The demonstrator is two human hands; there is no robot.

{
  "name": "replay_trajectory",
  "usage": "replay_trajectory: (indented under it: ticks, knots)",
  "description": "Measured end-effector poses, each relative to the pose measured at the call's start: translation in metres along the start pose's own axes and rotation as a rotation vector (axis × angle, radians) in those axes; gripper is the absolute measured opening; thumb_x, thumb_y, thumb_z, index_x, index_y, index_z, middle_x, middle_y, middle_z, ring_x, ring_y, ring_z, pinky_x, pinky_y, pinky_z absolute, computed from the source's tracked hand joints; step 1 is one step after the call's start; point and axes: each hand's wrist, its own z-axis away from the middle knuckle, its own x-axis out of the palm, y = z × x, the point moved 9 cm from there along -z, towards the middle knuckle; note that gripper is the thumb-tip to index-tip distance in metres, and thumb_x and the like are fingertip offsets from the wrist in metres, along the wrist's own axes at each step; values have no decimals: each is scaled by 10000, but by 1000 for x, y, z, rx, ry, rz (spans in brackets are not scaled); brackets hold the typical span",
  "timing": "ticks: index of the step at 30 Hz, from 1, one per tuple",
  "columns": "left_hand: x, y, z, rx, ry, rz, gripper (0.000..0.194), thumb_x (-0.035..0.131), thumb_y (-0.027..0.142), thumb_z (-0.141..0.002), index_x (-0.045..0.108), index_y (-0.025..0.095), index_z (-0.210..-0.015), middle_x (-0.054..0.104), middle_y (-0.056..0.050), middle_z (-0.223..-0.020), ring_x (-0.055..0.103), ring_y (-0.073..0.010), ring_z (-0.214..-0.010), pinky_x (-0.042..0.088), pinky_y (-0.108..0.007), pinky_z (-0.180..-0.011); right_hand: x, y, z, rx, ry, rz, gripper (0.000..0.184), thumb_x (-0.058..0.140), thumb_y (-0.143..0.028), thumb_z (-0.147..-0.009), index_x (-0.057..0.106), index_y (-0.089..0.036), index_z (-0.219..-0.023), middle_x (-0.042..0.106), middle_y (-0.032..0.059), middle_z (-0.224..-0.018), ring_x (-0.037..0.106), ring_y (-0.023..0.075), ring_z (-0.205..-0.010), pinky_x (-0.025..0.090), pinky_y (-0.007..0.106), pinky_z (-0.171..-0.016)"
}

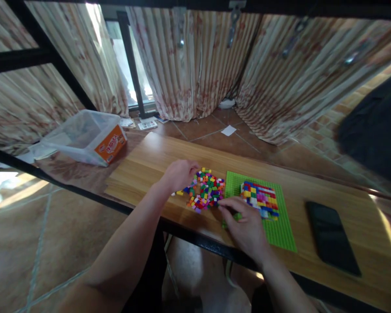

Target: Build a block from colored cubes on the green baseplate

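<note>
A heap of small toy building bricks [210, 191] in many colours lies loose on the wooden table. At the heap's far left edge is my left hand [181, 171], fingers curled in and tips hidden; whatever it holds does not show. My right hand [246, 221] reaches over the near left corner of a green baseplate [282, 232]. Its thumb and forefinger come together at the heap's right edge, and anything between them is too small to make out. A multicoloured block of joined bricks [260, 198] sits on the baseplate, just beyond my right hand.
A black phone [332, 237] lies on the table [169, 152] to the right. A clear plastic bin [84, 134] with an orange label stands off the table's left end. Dark metal bars [74, 87] cross the left side and top. Striped curtains [182, 65] hang behind.
</note>
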Motion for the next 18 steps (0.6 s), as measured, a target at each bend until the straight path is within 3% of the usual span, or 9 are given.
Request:
replay_trajectory:
  ticks: [5,11,18]
  knots:
    - [-9,-8,4,-67,32,-23,282,462,219,-876,707,161,-1004,724,-100,-954,648,-212,-852,464,-317,-781,36,-18,-13,-87,-12,111,153,541,-241,-888,688,-232,-928,675,53,-945,626,177,-862,497,311,-776]
    - [-11,-12,11,-98,-13,-77,276,444,203,-872,707,179,-952,719,-70,-895,637,-181,-791,464,-282,-731,72,-17,-29,-159,22,299,198,582,-271,-860,691,-209,-1013,653,80,-1054,579,223,-994,461,378,-902]
    - [-18,-19,14,-136,18,-108,267,438,198,-874,699,182,-928,715,-72,-878,649,-198,-819,468,-290,-723,98,-18,-39,-199,-6,459,246,586,-285,-857,693,-203,-1063,604,104,-1121,514,259,-1039,425,399,-890]
